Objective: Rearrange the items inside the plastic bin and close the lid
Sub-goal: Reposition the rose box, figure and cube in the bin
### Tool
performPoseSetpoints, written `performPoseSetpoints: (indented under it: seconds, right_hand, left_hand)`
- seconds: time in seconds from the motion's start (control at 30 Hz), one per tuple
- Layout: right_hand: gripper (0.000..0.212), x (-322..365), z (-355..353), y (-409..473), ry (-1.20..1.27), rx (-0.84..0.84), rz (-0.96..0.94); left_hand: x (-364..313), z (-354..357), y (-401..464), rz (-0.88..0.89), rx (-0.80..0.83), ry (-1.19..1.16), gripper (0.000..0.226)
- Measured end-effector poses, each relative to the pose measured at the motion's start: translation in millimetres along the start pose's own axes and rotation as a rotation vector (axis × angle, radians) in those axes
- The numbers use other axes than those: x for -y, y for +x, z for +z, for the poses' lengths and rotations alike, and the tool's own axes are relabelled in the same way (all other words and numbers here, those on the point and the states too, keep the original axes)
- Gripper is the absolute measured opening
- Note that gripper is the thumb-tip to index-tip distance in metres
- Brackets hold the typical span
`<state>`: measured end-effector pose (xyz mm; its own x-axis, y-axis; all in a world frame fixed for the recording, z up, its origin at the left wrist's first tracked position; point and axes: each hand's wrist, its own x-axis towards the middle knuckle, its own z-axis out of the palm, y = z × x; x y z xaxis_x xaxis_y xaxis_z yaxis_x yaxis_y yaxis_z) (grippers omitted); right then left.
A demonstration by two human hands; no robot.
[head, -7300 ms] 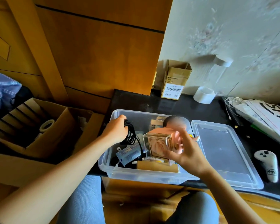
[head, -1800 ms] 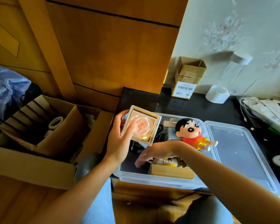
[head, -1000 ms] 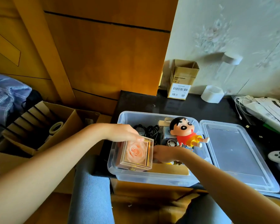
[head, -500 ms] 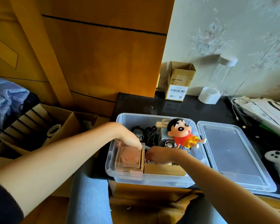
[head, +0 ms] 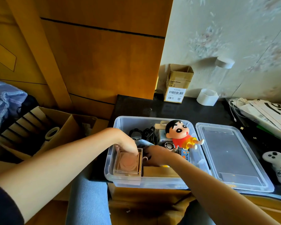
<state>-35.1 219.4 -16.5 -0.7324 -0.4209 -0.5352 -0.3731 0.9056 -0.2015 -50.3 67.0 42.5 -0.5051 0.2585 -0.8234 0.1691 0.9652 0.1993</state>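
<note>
The clear plastic bin (head: 152, 181) stands open on the dark table. Its lid (head: 230, 158) lies flat right beside it. A clear box with a peach rose (head: 128, 165) sits in the bin's near-left corner. My left hand (head: 126, 142) reaches down on it, fingers curled over its far edge. My right hand (head: 156, 155) is inside the bin just right of the box, fingertips down by its side and mostly hidden. A cartoon boy figure (head: 180, 137) lies on top at the back right, with black cables (head: 144, 133) behind the hands. A tan block (head: 161, 172) lies along the front wall.
A white game controller (head: 277, 166) lies right of the lid. At the table's back stand a small cardboard box (head: 177, 85) and a white tape roll (head: 207, 96); papers and cords (head: 269, 111) lie far right. An open carton (head: 39, 132) sits on the floor to the left.
My left hand carried the rose box from above the bin down into the near-left corner, where it now sits flat. My right hand stayed low inside the bin beside it.
</note>
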Motion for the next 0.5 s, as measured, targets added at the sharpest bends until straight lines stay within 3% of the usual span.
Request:
performPoseSetpoints:
  seconds: [0.1,0.27,0.5]
  right_hand:
    - [0.040,8,4,10,-0.047,-0.008,0.051]
    - [0.051,12,-6,14,0.336,0.207,0.141]
    - [0.065,3,-11,12,0.561,0.177,0.114]
  left_hand:
    - [-1,4,3,-0.002,-0.010,0.071,0.028]
    - [-3,7,6,-0.031,-0.017,0.099,0.035]
    - [-3,18,12,-0.029,-0.038,0.114,0.035]
